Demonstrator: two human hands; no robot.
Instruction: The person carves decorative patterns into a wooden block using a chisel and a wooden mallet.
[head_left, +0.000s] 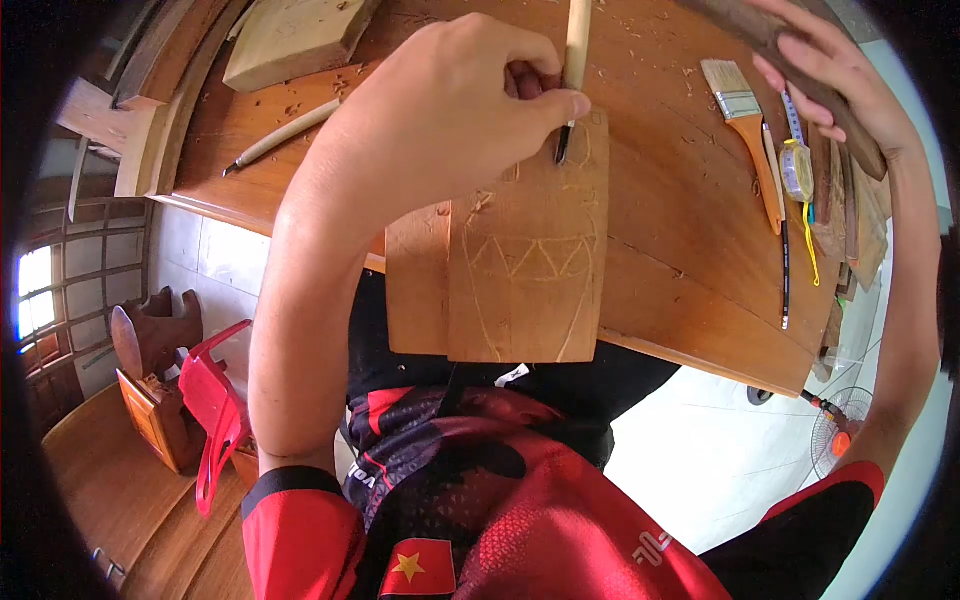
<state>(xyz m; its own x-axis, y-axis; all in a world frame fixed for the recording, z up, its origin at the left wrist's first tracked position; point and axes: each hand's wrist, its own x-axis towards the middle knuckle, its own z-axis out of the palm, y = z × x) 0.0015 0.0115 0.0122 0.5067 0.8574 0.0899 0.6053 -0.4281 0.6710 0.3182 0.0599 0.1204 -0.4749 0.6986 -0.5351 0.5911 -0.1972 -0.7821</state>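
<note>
My left hand (470, 100) is closed round a chisel (577, 50) with a pale wooden handle. The chisel stands nearly upright, its dark blade against the upper part of a wooden board (530, 215). Zigzag and curved lines mark the board's face, with a curl of shaving on it. Another flat piece of wood (418, 290) shows along the board's left side. At the upper right, my right hand (850, 85) grips a dark wooden stick (810, 75), raised above the table. The stick's far end runs out of view, and it is apart from the chisel.
A second chisel (285, 135) and a thick wood block (295, 45) lie on the left of the table (690, 290). At right are a brush (745, 125), a tape measure (796, 170), a pencil (785, 280) and wood strips. A red chair (215, 390) stands at left, a fan (845, 425) at right.
</note>
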